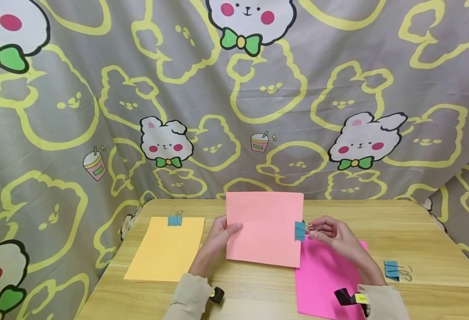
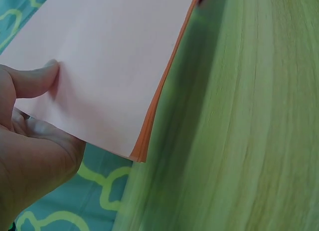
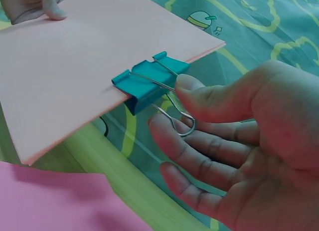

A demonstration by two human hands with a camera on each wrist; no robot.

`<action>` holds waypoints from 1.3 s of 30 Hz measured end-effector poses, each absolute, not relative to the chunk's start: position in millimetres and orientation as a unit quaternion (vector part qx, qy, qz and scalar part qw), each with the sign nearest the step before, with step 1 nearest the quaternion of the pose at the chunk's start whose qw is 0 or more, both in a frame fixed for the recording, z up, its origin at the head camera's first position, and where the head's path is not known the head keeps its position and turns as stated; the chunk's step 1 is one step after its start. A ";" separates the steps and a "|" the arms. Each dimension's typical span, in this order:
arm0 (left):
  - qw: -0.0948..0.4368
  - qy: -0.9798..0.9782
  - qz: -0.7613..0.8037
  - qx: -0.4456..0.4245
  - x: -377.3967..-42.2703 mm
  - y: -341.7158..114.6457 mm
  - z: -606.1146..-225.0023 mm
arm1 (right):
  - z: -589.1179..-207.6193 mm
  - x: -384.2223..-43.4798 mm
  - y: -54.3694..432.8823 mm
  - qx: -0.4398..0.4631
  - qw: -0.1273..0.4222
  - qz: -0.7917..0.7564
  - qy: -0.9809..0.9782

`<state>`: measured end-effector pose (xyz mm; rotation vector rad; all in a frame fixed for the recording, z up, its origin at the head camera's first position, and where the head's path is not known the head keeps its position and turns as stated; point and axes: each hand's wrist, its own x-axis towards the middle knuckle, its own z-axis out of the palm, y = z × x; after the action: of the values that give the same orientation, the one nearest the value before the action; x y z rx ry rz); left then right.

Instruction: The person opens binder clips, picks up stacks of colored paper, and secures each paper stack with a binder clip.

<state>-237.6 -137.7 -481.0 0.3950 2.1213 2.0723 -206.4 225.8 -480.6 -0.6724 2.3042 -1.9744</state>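
My left hand [image 1: 220,234] grips a stack of light pink paper [image 1: 264,229] by its left edge, thumb on the front face and fingers behind. The stack is held up over the table, and its sheet edges fan slightly at one corner in the left wrist view. A teal binder clip [image 3: 149,81] sits on the stack's right edge. My right hand [image 1: 336,235] holds the clip by its wire handles, the thumb at the upper wire and the fingers curled under the lower one. Behind the right forearm lies a stack of bright pink paper [image 1: 318,280].
A yellow paper stack [image 1: 166,253] with a teal binder clip [image 1: 174,221] on its top edge lies at the left of the wooden table [image 1: 258,293]. Another teal binder clip [image 1: 392,270] lies loose at the right. A patterned curtain [image 1: 218,98] hangs behind the table.
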 end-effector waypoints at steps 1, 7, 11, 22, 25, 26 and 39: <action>0.074 0.708 0.690 0.131 -237.2 -136.7 -480.8 | -480.9 -206.5 225.3 -0.216 0.016 -0.636 0.741; 0.075 0.710 0.689 0.124 -235.9 -134.7 -482.3 | -481.0 -206.9 221.7 -0.212 0.019 -0.636 0.741; 0.076 0.708 0.691 0.123 -235.3 -135.0 -483.7 | -479.2 -204.8 220.3 -0.196 0.017 -0.633 0.748; 0.091 0.694 0.702 0.135 -236.6 -135.7 -486.1 | -472.0 -199.4 218.6 -0.145 0.013 -0.635 0.759; 0.107 0.681 0.710 0.143 -236.4 -137.2 -485.5 | -467.6 -198.5 217.9 -0.133 0.009 -0.638 0.759; 0.115 0.677 0.713 0.142 -236.4 -137.9 -485.0 | -466.0 -198.2 217.4 -0.131 0.005 -0.638 0.759; 0.115 0.674 0.717 0.137 -240.2 -171.9 -464.1 | -457.5 -199.6 203.2 -0.158 -0.014 -0.629 0.761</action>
<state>-240.2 -171.9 -464.1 0.4027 1.9757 2.1011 -199.6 203.2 -457.5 -0.5003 2.4136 -1.9920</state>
